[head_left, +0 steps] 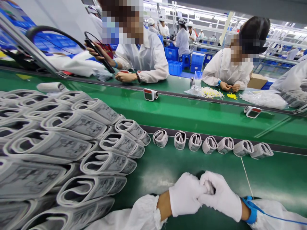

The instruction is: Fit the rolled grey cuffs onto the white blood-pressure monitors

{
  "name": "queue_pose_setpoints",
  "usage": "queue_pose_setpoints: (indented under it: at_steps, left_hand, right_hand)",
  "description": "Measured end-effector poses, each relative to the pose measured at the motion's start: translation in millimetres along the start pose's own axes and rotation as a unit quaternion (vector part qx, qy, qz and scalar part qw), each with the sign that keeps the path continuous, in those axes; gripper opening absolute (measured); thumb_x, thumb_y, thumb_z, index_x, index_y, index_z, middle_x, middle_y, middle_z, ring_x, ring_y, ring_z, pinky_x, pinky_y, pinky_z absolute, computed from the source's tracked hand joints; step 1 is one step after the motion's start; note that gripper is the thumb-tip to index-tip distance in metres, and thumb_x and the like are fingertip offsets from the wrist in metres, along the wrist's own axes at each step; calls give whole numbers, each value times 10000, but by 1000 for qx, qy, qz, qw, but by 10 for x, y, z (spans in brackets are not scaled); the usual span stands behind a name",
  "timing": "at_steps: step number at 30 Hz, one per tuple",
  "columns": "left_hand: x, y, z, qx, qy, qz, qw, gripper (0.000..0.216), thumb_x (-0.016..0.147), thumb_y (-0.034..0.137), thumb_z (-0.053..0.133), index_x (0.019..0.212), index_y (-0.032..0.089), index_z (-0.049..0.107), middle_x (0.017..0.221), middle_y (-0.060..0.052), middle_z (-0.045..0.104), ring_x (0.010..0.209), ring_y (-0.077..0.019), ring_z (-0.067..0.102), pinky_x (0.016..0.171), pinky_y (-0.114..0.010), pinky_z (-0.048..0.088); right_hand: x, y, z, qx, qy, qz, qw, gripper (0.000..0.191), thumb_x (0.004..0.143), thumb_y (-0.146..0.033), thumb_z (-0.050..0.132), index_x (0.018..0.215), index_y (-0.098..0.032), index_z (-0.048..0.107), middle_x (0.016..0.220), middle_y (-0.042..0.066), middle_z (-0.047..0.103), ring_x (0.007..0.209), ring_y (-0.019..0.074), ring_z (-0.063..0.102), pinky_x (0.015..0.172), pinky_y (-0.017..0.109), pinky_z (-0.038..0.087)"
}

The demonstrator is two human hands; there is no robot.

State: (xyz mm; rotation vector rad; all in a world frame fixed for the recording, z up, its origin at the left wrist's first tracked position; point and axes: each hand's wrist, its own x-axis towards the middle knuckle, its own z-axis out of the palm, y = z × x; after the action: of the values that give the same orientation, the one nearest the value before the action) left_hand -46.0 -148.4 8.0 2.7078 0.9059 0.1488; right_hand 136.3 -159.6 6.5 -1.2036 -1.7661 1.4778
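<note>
Rolled cuffs [209, 144] stand in a row ahead of the hands [206, 193].

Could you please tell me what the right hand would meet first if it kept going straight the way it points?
Most likely the small pale item pinched between the gloved right hand and left hand, then the left hand itself; depth is hard to judge.

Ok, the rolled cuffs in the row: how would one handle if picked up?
Probably floppy: the rolled cuff looks like soft fabric, so it may squash when gripped. Likely light for its size, given the hollow coil. It appears to stand on end, so a push could tip it, and it might then roll.
</note>
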Motion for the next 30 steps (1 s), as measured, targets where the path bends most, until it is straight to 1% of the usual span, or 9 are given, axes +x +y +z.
queue_pose_setpoints:
  at_steps: [4, 8, 11, 15, 17, 21, 26, 30]
  left_hand:
    - [6, -11, 8, -6, 11, 0, 1000, 55, 771, 269, 610, 748, 243, 568, 671, 13, 659, 584, -215, 642, 475, -318, 322]
    - [9, -7, 16, -6, 5, -2, 1000, 59, 756, 264, 608, 734, 245, 557, 654, 13, 656, 566, -223, 641, 467, -321, 327]
    - [-4, -11, 40, -6, 8, -3, 1000, 32, 750, 249, 599, 774, 253, 579, 680, 14, 681, 579, -233, 660, 477, -322, 359]
    - [-27, -34, 83, -18, 21, 4, 1000, 100, 739, 243, 600, 836, 266, 610, 732, 11, 717, 608, -252, 684, 507, -333, 420]
    - [-35, -41, 96, -19, 25, 4, 1000, 95, 740, 241, 597, 830, 267, 612, 734, 11, 719, 608, -255, 683, 510, -334, 429]
    - [-43, -40, 106, -18, 29, 5, 999, 65, 727, 221, 600, 782, 255, 592, 692, 8, 697, 586, -241, 664, 506, -318, 421]
    - [-46, -39, 98, -29, 30, 4, 999, 82, 729, 215, 617, 805, 239, 599, 694, -7, 681, 583, -208, 636, 548, -299, 448]
    - [-38, -25, 78, -25, 18, 3, 1000, 85, 734, 223, 612, 815, 248, 604, 709, 0, 690, 585, -216, 641, 540, -303, 438]
  right_hand:
    - [1, -6, 1, -7, 3, -7, 1000, 258, 661, -145, 754, 839, -195, 574, 634, -88, 416, 583, 82, 340, 548, 225, 257]
    - [10, -53, 5, -11, 2, 0, 1000, 255, 666, -160, 761, 834, -195, 573, 627, -88, 400, 577, 81, 340, 545, 221, 257]
    - [16, -91, 10, -21, 8, 7, 1000, 268, 642, -143, 773, 820, -194, 579, 626, -90, 395, 578, 79, 333, 548, 217, 259]
    - [23, -98, 15, -25, 13, 8, 1000, 289, 628, -132, 788, 836, -194, 599, 652, -82, 442, 598, 81, 361, 558, 211, 276]
    - [25, -93, 15, -30, 13, 9, 999, 301, 626, -124, 791, 855, -196, 608, 668, -79, 463, 609, 81, 375, 562, 208, 282]
    - [27, -96, 15, -29, 12, 10, 999, 293, 624, -102, 781, 840, -192, 604, 651, -85, 459, 598, 75, 375, 560, 203, 286]
    - [24, -116, 24, -6, 10, 17, 1000, 296, 610, -106, 778, 832, -190, 601, 634, -94, 455, 559, 66, 359, 530, 202, 279]
    - [17, -132, 24, -13, 9, 16, 1000, 282, 619, -125, 776, 823, -191, 591, 645, -88, 442, 581, 74, 352, 542, 206, 280]
